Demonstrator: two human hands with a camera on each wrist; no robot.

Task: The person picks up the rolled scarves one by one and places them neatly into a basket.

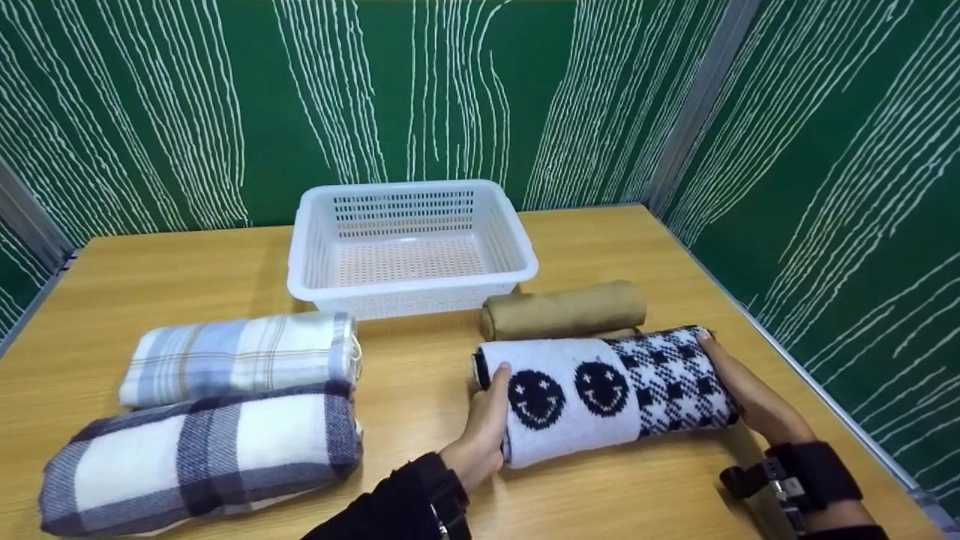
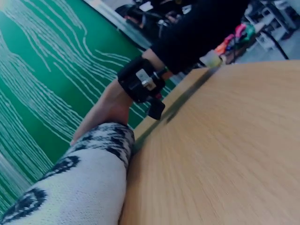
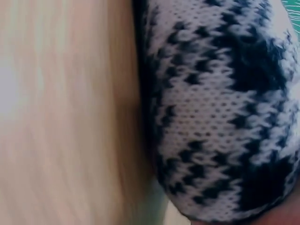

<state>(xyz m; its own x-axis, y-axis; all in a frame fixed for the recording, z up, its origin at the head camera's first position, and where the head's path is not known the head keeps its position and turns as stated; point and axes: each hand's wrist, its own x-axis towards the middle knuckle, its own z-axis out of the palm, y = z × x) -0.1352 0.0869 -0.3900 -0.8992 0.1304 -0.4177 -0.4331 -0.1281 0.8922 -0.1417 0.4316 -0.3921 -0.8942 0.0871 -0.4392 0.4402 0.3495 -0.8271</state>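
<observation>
A rolled knitted scarf [image 1: 570,427], white with black smiley faces and a black-and-white houndstooth end, lies across both hands in the head view. My left hand [image 1: 482,433] grips its left end, thumb on top, with the other fingers mostly hidden. At the houndstooth end my right hand [image 1: 761,397] holds the roll; its fingertips are partly out of sight behind it. The right wrist view shows the houndstooth knit [image 3: 211,112] close up. In the left wrist view the scarf [image 2: 93,183] stretches toward the right hand [image 2: 105,110]. Whether it touches the table is unclear.
Behind the scarf lies a tan fabric roll [image 1: 566,309]. A white plastic basket [image 1: 412,283] stands at the back of the wooden table [image 1: 420,360]. To the left lie a light blue plaid roll [image 1: 240,356] and a larger dark checked roll [image 1: 210,454]. Green panels [image 1: 262,112] border the table.
</observation>
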